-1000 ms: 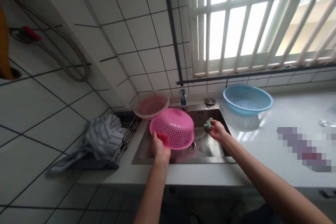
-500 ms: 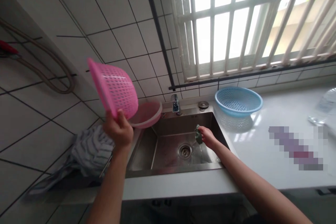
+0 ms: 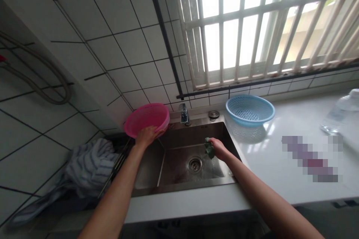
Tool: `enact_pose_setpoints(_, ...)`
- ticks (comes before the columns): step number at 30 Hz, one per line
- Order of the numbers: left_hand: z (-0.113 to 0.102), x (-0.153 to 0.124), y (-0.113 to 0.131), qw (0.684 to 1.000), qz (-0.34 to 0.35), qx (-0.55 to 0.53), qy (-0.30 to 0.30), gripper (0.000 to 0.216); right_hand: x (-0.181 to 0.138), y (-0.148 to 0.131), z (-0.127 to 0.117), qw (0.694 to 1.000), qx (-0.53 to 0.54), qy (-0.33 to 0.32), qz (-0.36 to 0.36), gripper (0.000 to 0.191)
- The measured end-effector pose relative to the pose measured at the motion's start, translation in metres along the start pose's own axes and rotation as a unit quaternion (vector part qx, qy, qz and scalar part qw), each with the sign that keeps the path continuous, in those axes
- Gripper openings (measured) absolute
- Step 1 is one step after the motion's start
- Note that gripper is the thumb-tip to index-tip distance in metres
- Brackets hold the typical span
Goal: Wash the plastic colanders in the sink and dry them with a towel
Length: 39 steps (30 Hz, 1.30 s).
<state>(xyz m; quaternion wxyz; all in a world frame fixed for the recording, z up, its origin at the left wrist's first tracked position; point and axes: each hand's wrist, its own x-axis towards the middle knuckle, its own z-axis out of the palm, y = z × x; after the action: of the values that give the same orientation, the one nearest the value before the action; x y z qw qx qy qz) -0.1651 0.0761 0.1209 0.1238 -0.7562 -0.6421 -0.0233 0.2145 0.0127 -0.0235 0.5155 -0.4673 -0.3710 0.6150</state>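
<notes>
The pink plastic colander (image 3: 153, 114) sits at the back left of the sink, at the place of the pale pink basin, which it now covers. My left hand (image 3: 147, 136) is at the colander's near rim and grips it; some of its fingers are hidden. Over the right part of the steel sink (image 3: 175, 155), my right hand (image 3: 218, 148) pinches a small dark green leaf (image 3: 209, 148). The leaf hangs to the right of and above the drain (image 3: 194, 164).
Behind the sink stands a faucet (image 3: 184, 114), with a round metal drain cover (image 3: 214, 114) beside it. A light blue colander (image 3: 250, 110) rests on the right counter. Farther right lies a clear plastic bottle (image 3: 338, 114). A striped cloth (image 3: 89, 164) is bunched at the left.
My left hand has lowered the pink colander from the air, down and to the right, onto the pale pink basin's place. My right hand still holds the leaf, almost unmoved.
</notes>
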Motion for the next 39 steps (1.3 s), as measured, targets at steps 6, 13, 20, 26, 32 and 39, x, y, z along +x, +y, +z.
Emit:
enact_pose_setpoints(6,-0.016,-0.011,0.022,0.984,0.025,-0.085,0.154,0.055,-0.009,-0.009,-0.005,0.987,-0.129,0.058,-0.074,0.044)
enact_pose_setpoints(13,0.042,-0.057,0.129,0.948,-0.015,-0.246,0.204,0.033,-0.015,-0.021,-0.003,0.888,-0.414,0.110,-0.167,0.018)
enact_pose_setpoints(20,0.089,-0.068,0.138,0.950,-0.037,-0.310,0.012,0.025,-0.017,-0.105,-0.032,0.786,-0.555,0.112,-0.250,0.036)
enact_pose_setpoints(26,0.090,-0.063,0.138,0.942,-0.033,-0.334,0.006,0.024,0.009,-0.181,-0.092,0.679,-0.701,0.210,-0.054,0.032)
enact_pose_setpoints(32,0.097,-0.061,0.137,0.939,-0.035,-0.342,0.009,0.024,0.013,-0.188,-0.096,0.620,-0.769,0.149,-0.050,0.024)
enact_pose_setpoints(39,0.092,-0.062,0.137,0.938,-0.048,-0.343,-0.006,0.025,-0.004,-0.214,-0.101,0.628,-0.717,0.259,-0.160,0.033)
